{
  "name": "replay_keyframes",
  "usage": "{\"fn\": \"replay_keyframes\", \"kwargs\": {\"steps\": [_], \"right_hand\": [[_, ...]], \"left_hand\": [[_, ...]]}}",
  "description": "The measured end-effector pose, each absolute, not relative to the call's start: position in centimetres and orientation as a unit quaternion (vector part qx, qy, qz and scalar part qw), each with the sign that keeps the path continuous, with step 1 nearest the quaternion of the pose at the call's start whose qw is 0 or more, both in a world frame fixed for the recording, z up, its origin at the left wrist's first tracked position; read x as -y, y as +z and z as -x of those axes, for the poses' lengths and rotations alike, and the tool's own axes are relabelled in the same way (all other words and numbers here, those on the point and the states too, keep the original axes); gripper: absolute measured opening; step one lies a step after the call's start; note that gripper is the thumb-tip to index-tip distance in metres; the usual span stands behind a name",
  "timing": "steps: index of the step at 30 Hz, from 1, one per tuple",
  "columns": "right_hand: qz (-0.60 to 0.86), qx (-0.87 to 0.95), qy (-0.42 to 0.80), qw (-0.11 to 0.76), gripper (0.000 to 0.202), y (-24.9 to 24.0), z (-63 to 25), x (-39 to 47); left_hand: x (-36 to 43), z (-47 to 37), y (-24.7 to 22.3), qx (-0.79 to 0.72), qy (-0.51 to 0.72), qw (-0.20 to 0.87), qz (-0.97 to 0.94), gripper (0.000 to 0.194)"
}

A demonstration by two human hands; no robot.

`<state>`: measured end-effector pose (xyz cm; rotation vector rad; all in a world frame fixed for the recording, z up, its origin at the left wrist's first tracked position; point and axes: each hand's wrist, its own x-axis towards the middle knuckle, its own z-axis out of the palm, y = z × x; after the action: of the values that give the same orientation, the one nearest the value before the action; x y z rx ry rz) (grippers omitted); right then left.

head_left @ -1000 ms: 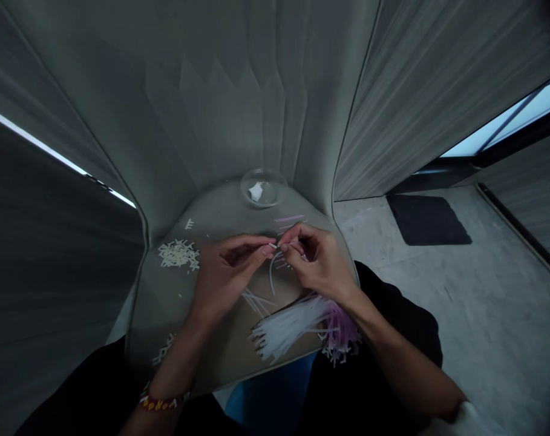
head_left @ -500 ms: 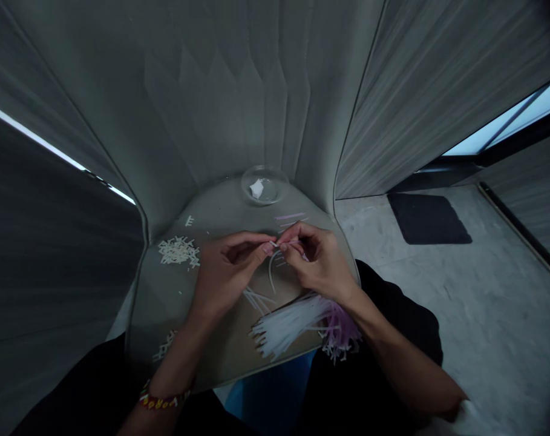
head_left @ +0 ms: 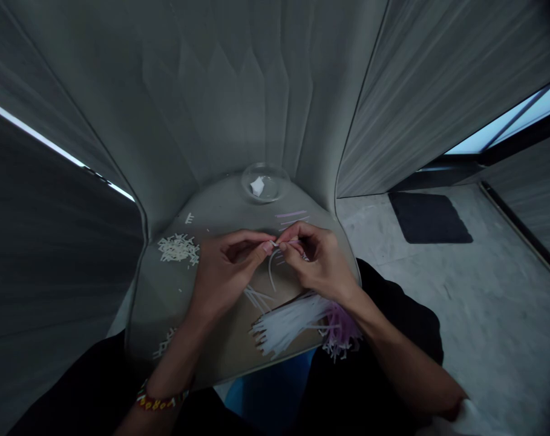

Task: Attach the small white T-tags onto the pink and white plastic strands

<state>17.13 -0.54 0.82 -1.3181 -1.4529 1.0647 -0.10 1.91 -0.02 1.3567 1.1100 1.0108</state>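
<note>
Over the middle of the chair seat my two hands meet fingertip to fingertip. My left hand [head_left: 224,266] pinches one end of a small white piece [head_left: 275,243]. The thumb and forefinger of my right hand [head_left: 317,257] close on its other side, and a thin pink strip shows between those fingers. A curved white strip [head_left: 271,272] hangs below the fingertips. Bundles of white strips [head_left: 288,324] and purple strips [head_left: 340,330] lie below my right hand. Left of my left hand is a heap of short pale pieces [head_left: 178,249].
A clear round dish [head_left: 275,189] with a white scrap stands at the back of the grey seat [head_left: 154,303]. Several pink strips [head_left: 291,214] lie beyond my right hand. More pale pieces [head_left: 166,344] lie near my left forearm. A dark mat [head_left: 429,218] is on the floor.
</note>
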Motion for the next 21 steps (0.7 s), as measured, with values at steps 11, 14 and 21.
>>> {"fn": "replay_keyframes", "kwargs": {"steps": [11, 14, 21], "right_hand": [[0.531, 0.584, 0.43, 0.439, 0.009, 0.56, -17.13, 0.51], [0.532, 0.581, 0.431, 0.441, 0.009, 0.66, -17.06, 0.48], [0.535, 0.578, 0.43, 0.441, 0.008, 0.66, -16.97, 0.48]], "left_hand": [[-1.89, 0.15, 0.06, -0.466, 0.419, 0.528, -0.573, 0.009], [-1.89, 0.13, -0.02, -0.468, 0.421, 0.524, -0.574, 0.008], [-1.97, -0.19, -0.21, -0.479, 0.431, 0.512, -0.569, 0.007]]}}
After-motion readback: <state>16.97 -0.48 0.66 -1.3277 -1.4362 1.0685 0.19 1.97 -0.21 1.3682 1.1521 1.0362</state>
